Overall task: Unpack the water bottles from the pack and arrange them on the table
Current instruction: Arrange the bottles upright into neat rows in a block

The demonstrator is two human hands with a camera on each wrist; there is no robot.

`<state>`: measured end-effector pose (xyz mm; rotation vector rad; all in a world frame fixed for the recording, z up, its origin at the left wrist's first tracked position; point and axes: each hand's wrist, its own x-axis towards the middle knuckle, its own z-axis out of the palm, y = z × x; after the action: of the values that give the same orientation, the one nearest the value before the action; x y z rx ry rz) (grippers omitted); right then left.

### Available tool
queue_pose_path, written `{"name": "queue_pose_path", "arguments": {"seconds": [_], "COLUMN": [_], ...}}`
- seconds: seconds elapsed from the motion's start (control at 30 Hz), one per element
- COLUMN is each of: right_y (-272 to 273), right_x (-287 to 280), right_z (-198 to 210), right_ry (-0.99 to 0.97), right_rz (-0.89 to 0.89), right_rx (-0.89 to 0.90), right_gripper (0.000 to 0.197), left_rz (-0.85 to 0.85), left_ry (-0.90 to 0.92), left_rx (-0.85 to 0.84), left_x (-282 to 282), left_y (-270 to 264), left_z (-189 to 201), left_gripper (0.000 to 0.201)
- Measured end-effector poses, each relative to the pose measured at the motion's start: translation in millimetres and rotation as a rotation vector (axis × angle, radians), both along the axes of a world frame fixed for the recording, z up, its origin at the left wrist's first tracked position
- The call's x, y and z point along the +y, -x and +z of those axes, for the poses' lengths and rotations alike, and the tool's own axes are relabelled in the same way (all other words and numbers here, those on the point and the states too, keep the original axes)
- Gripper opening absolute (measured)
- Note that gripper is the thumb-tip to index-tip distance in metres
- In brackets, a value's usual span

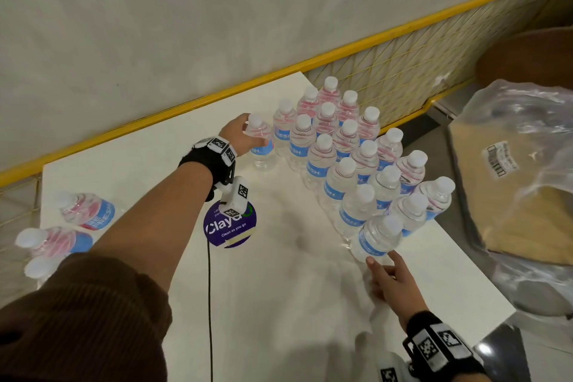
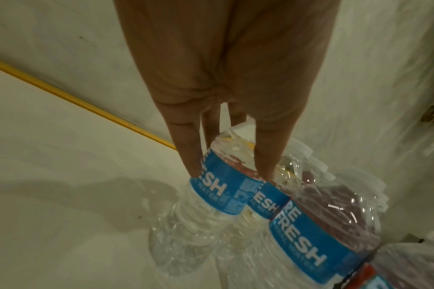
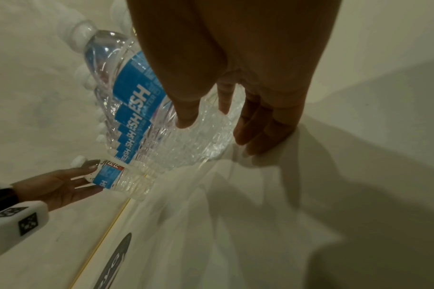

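Observation:
Several clear water bottles with blue labels and white caps stand in tight diagonal rows (image 1: 350, 146) on the white table (image 1: 279, 304). My left hand (image 1: 257, 136) grips the upper part of the end bottle (image 1: 263, 155) at the far left of the front row; in the left wrist view its fingertips (image 2: 193, 168) press that bottle's label (image 2: 218, 193). My right hand (image 1: 383, 260) lies with relaxed fingers at the base of the nearest bottle (image 1: 376, 239). In the right wrist view its thumb (image 3: 186, 117) touches that bottle's lower body (image 3: 186, 144).
Three more bottles (image 1: 86, 211) lie on their sides at the table's left edge. A purple round sticker (image 1: 231, 228) and a black cable (image 1: 210, 304) are mid-table. A yellow rail (image 1: 341, 51) with mesh runs behind. A clear plastic bag over cardboard (image 1: 527, 180) sits right.

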<state>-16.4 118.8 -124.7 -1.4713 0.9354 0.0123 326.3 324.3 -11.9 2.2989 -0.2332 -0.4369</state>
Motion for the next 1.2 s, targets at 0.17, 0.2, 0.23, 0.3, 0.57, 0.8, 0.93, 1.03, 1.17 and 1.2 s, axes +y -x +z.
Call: {"name": "queue_pose_path", "arguments": {"seconds": [0.17,0.2,0.23,0.3,0.57,0.8,0.93,1.03,1.17,1.2], "right_y": [1,1,1,1,2,2,5,10,20,21], "right_x": [-1,-1,-1,-2,-2,2,9,12,17,18], "right_z": [3,3,2,1,2,12,15,12,15,19], "right_ry": [-0.012,-0.014,-0.014,-0.017,-0.008,0.029,0.058,0.056,0.042,0.047], "right_rz": [0.013,0.015,0.017,0.023,0.036,0.05,0.033,0.005,0.032,0.061], "right_rx": [-0.014,-0.014,-0.013,-0.013,-0.014,0.042,0.06,0.074,0.136,0.161], "right_gripper": [0.047,0.046,0.046,0.046,0.05,0.062,0.06,0.05,0.029,0.026], "left_rz": [-0.107,-0.08,-0.05,0.001,0.078,0.291,0.286,0.01,-0.096,-0.095], "left_ry": [-0.117,-0.112,-0.095,-0.042,-0.084,-0.523,-0.929,-1.122,-1.328,-1.338], "left_rx": [-0.061,-0.071,-0.075,-0.059,-0.006,-0.105,0.01,0.068,0.014,0.028], "left_x": [-5,-6,-6,-8,-2,95,184,235,251,248], "left_y": [4,4,4,5,8,12,26,41,66,67], "left_z": [-6,-7,-10,-13,-12,29,49,55,67,69], "left_gripper": [0.055,0.059,0.063,0.068,0.081,0.052,0.052,0.036,0.028,0.036]}}
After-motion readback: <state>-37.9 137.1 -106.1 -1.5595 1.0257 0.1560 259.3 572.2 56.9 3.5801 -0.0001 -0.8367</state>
